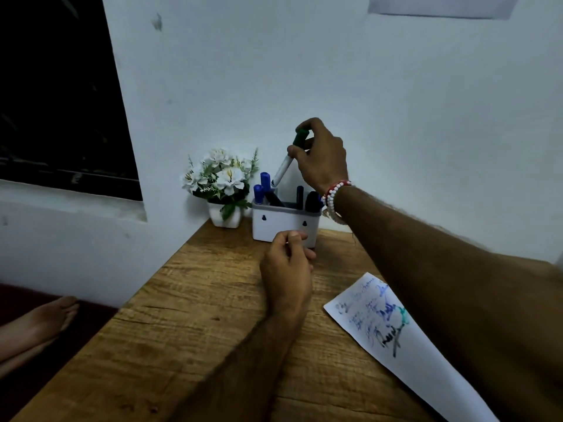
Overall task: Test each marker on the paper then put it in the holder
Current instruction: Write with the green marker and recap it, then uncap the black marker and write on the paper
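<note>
The right hand point(323, 156) is raised with the arm outstretched, fingers pinching a green-capped marker point(285, 166) near its cap. The marker tilts, its lower end just below the grip at the holder point(283, 224), among blue and black markers point(265, 181). Nearer than the grip, the left hand point(288, 269) rests loosely curled, holding nothing. A flower pot point(227, 219) stands left of the grip; the scribbled paper point(411, 357) lies under the forearm.

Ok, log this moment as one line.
stage: placing | right hand: holds green-capped marker tilted over holder | left hand: rests on table, holds nothing | holder: blue and dark markers inside | paper: scribbled
</note>
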